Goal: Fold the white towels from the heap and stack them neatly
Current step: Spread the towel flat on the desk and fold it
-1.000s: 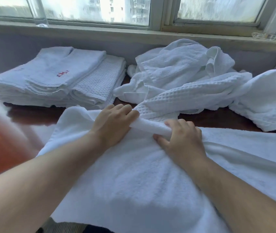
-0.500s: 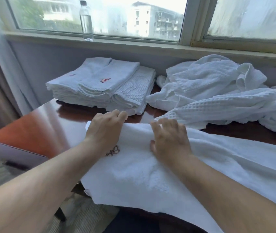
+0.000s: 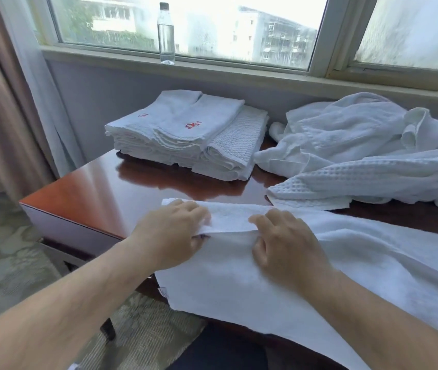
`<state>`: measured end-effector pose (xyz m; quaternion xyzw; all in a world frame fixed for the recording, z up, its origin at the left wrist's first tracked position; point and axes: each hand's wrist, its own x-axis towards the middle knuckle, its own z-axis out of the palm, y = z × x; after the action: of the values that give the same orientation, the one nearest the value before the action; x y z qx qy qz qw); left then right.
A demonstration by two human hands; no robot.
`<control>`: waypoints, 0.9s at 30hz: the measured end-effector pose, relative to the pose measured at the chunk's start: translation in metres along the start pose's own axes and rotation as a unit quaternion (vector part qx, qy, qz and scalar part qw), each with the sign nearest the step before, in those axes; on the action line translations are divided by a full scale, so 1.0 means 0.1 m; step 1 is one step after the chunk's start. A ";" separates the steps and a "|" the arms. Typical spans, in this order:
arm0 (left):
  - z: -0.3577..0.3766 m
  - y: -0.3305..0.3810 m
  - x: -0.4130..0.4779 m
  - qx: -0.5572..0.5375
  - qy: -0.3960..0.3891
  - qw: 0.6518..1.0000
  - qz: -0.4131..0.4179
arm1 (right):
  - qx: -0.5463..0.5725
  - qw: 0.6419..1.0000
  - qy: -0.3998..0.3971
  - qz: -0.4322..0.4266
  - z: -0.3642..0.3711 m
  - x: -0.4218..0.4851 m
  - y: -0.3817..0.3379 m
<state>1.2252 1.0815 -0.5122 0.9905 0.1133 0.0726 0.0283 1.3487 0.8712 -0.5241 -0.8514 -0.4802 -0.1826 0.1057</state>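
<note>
On the table (image 3: 84,193), left hand (image 3: 171,233) and right hand (image 3: 287,241) pinch the towel (image 3: 239,284) at its fold between them.

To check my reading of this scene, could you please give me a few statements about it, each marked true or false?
1. A clear bottle stands upright on the windowsill. True.
2. The folded stack lies to the right of the unfolded heap. False: the stack lies to the left of the heap.
3. The left hand and the right hand both hold the towel spread at the near side of the table. True.
4. The top towel of the stack bears blue embroidery. False: the mark is red.
</note>
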 end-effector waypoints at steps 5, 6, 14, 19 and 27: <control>0.08 -0.11 -0.15 -0.023 0.035 0.999 0.005 | 0.007 1.000 -0.023 -0.011 -0.06 0.00 -0.01; 0.07 -0.14 -0.19 -0.047 0.050 0.998 -0.004 | 0.014 0.999 -0.029 -0.019 -0.08 -0.01 -0.01; -0.03 -0.29 -0.40 -0.098 0.042 0.993 0.047 | 0.006 0.998 0.063 -0.009 -0.02 -0.09 0.05; -0.02 -0.13 -0.49 -0.034 0.171 0.975 0.139 | 0.003 0.994 0.104 0.010 0.02 -0.11 0.07; -0.14 0.02 -0.44 -0.096 -0.030 0.995 0.019 | 0.013 0.993 0.112 0.017 0.05 -0.12 0.08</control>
<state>1.1811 1.0699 -0.5044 0.9869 0.0862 0.0539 0.1249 1.3511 0.8600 -0.5337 -0.8322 -0.4529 -0.2692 0.1730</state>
